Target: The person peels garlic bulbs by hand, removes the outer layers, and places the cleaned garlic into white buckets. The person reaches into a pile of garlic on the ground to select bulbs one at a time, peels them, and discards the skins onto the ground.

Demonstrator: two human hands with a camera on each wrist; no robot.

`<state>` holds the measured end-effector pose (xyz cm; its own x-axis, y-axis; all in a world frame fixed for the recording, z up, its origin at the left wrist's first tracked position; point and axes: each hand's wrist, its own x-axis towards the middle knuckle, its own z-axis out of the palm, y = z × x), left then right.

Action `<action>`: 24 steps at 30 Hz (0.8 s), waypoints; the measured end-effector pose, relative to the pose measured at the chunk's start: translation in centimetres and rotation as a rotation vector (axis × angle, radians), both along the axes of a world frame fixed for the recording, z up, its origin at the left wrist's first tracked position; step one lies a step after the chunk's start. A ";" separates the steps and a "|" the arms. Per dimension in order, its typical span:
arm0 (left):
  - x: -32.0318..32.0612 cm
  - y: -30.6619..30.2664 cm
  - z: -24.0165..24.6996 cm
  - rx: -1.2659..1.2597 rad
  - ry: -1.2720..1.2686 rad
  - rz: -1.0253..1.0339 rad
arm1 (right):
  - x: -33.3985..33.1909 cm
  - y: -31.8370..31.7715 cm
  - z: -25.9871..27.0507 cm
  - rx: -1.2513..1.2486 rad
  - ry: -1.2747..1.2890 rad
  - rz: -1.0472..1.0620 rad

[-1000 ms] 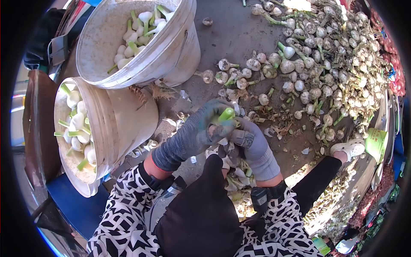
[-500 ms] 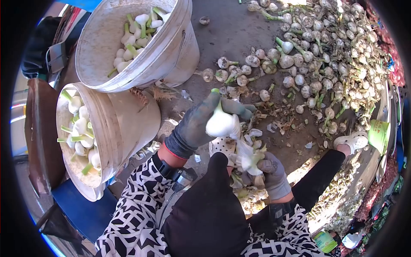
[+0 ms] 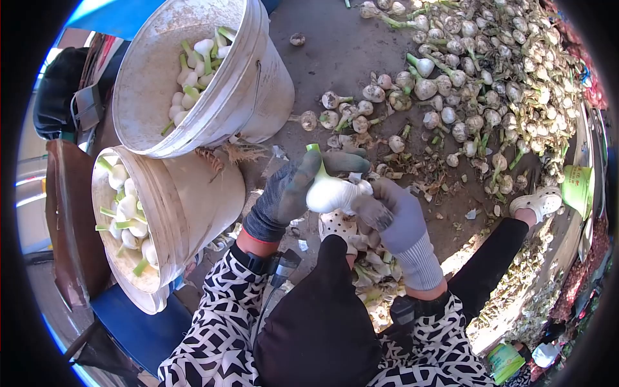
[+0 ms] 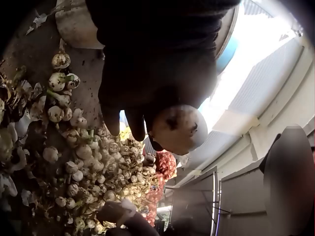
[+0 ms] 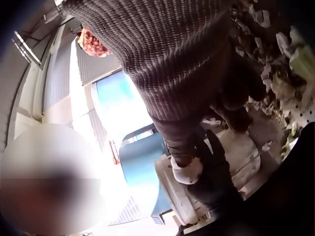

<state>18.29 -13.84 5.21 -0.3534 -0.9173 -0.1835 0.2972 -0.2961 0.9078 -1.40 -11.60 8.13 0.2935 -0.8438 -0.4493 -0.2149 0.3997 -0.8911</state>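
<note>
A white garlic bulb [image 3: 327, 193] with a short green stem lies in the gloved left hand [image 3: 298, 187], whose thumb and fingers curl round the stem and back. At the bulb's root end, the gloved right hand [image 3: 394, 216] touches it with bent fingers. In the left wrist view the bulb's round end [image 4: 179, 129] shows below the dark left hand [image 4: 157, 73]. In the right wrist view the fingers of the right hand [image 5: 184, 132] meet the bulb [image 5: 188, 171], with the left hand [image 5: 214, 179] beside it.
Two tilted white buckets [image 3: 271, 97] [image 3: 206, 193] at the left hold peeled bulbs with green stems. A large heap of unpeeled garlic [image 3: 509, 84] covers the upper right. Loose peelings [image 3: 374, 277] lie between the feet, near a white clog [image 3: 540, 201]. A green tub [image 3: 576, 187] stands at the right.
The right hand has moved up from below, without the torn skins it held half a second ago, and now touches the bulb. The left hand keeps the bulb and has shifted slightly left and down.
</note>
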 end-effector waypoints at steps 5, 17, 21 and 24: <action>0.3 -0.9 -3.1 0.253 0.951 0.166 | -0.3 1.0 0.7 0.382 -0.560 -0.084; 2.3 1.9 4.1 0.059 0.006 0.794 | -8.0 4.5 -9.3 -0.321 0.840 0.526; 12.0 6.7 12.3 -0.439 -0.983 1.219 | -9.0 -3.9 -11.3 0.112 0.783 0.087; 18.4 9.4 15.0 -0.611 -1.810 1.113 | -8.6 -11.0 -14.9 0.103 0.959 -0.005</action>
